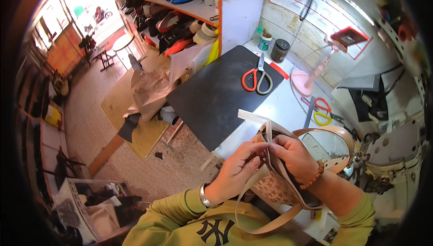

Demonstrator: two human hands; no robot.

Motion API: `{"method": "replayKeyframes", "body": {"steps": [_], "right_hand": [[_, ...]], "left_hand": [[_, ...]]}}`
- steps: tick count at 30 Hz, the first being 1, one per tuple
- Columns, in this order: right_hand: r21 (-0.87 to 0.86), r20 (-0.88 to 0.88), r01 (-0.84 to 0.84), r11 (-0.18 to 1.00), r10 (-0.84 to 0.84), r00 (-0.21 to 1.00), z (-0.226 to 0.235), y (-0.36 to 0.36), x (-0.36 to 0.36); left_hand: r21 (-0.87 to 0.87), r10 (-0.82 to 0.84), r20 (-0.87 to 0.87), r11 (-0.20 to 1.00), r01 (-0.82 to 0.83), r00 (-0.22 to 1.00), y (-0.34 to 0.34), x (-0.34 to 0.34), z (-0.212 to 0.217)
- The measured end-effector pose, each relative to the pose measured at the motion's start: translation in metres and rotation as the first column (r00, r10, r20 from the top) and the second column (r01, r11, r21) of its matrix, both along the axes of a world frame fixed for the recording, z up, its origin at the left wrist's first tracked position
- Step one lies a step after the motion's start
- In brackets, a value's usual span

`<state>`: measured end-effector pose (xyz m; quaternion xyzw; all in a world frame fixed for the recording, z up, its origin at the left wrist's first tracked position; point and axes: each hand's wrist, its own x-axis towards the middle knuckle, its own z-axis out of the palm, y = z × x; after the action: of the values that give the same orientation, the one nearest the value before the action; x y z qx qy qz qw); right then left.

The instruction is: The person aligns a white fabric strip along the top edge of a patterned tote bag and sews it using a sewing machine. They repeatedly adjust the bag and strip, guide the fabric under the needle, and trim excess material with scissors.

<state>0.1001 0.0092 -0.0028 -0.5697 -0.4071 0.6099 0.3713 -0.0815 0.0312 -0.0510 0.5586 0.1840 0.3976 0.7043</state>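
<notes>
Head view looked straight down at both hands meeting at the near edge of a white worktable [275,106]. The left hand [239,169] and right hand [293,156] were both pinched shut on a beige leather strap [270,156], fingertips nearly touching each other. The strap looped down past the wrists toward the lap and arched off to the right of the right hand, and a patterned tan bag [275,189] sat tucked under both hands, partly hidden by the forearms.

Containers: well beyond the hands at the back of the table stood a dark jar [280,50] with a lid and, just left of it, a small green-and-white pot [264,41] with something sticking out of the top, couldn't tell what. Down left of the left hand, on the floor, was a wire basket [90,205] with dark and pale stuff in it, too jumbled to identify.

Signs: a big white chart with red lines [306,2] hung on the wall far ahead, and a small red-framed square [347,35] to its right.

Other stuff: a black cutting mat [216,97] lay just ahead of the hands with orange-handled scissors [255,78] on it. A pink stand [306,79] stood ahead-right, and red and yellow ring handles [321,111] lay close above the right hand. Shelves of shoes [171,16] were far ahead-left.
</notes>
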Motion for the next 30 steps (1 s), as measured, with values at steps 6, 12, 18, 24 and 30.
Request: {"method": "replayKeyframes", "body": {"steps": [6, 12, 18, 24, 30], "right_hand": [[-0.094, -0.035, 0.031, 0.995, -0.035, 0.999, 0.014, -0.003, 0.002], [-0.013, 0.048, -0.080, 0.997, 0.081, 0.996, 0.026, -0.009, 0.005], [0.023, 0.168, -0.098, 0.995, 0.093, 0.981, 0.027, -0.007, 0.007], [0.087, 0.225, -0.116, 0.989, 0.094, 0.970, 0.027, -0.016, 0.011], [0.130, 0.479, -0.195, 0.972, 0.111, 0.871, 0.027, -0.048, 0.026]], "left_hand": [[-0.127, -0.003, 0.082, 0.992, 0.013, 0.997, 0.001, 0.008, -0.007], [-0.118, -0.034, 0.006, 0.992, 0.035, 0.999, 0.012, 0.013, -0.008], [0.762, 0.326, -0.106, 0.633, -0.134, 0.939, 0.051, 0.008, 0.017], [0.870, 0.119, -0.388, 0.374, 0.320, 0.914, 0.084, 0.012, 0.041], [0.804, 0.103, -0.553, 0.327, 0.497, 0.827, 0.087, 0.011, 0.055]]}}
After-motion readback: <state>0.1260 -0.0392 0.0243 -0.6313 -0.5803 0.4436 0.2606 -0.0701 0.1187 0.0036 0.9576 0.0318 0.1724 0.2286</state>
